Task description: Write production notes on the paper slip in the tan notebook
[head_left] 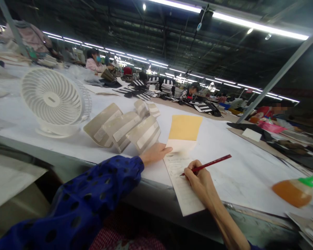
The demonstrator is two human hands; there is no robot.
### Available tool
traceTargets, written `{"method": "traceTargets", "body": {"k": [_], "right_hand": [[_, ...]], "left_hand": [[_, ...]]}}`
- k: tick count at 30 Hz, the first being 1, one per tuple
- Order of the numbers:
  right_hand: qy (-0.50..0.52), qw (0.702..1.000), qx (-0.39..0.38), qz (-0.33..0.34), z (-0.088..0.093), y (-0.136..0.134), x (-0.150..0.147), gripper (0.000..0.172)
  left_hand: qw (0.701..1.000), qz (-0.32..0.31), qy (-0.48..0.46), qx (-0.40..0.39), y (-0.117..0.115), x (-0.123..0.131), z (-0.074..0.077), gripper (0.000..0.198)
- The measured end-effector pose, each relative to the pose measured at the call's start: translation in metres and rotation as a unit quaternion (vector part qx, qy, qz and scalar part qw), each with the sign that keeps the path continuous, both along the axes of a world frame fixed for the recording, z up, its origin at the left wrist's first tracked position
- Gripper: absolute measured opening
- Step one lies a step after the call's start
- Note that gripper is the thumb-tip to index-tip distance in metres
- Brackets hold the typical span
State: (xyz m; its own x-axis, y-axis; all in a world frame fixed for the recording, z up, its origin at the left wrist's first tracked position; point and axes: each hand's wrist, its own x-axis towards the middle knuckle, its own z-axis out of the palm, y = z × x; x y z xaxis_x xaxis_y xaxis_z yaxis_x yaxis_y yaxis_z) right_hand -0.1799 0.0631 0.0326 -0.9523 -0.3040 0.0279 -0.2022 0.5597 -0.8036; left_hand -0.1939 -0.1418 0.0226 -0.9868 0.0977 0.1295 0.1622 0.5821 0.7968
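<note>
My right hand [199, 178] is closed round a red pencil [211, 163], its tip touching a printed white paper form [182, 187] that lies at the table's near edge. My left hand [156, 152], in a blue dotted sleeve, rests flat with fingers stretched out on the form's upper left corner. Just beyond the form lies a yellow sheet [185, 127] on a white one.
A white table fan [52, 100] stands at the left, with a fanned pile of beige pieces [125, 128] beside it. An orange-filled bottle with a green cap [294, 191] lies at the right. Striped fabric [143, 93] and other people sit farther back along the white table [250, 163].
</note>
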Motion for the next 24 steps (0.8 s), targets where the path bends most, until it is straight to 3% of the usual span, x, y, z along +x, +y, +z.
{"method": "traceTargets", "body": {"k": [24], "right_hand": [[0.015,0.999,0.041,0.015,-0.0023,0.0002,-0.0019,0.010]], "left_hand": [[1.000,0.004,0.005,0.009,-0.0004,0.0007,-0.0014,0.042]]}}
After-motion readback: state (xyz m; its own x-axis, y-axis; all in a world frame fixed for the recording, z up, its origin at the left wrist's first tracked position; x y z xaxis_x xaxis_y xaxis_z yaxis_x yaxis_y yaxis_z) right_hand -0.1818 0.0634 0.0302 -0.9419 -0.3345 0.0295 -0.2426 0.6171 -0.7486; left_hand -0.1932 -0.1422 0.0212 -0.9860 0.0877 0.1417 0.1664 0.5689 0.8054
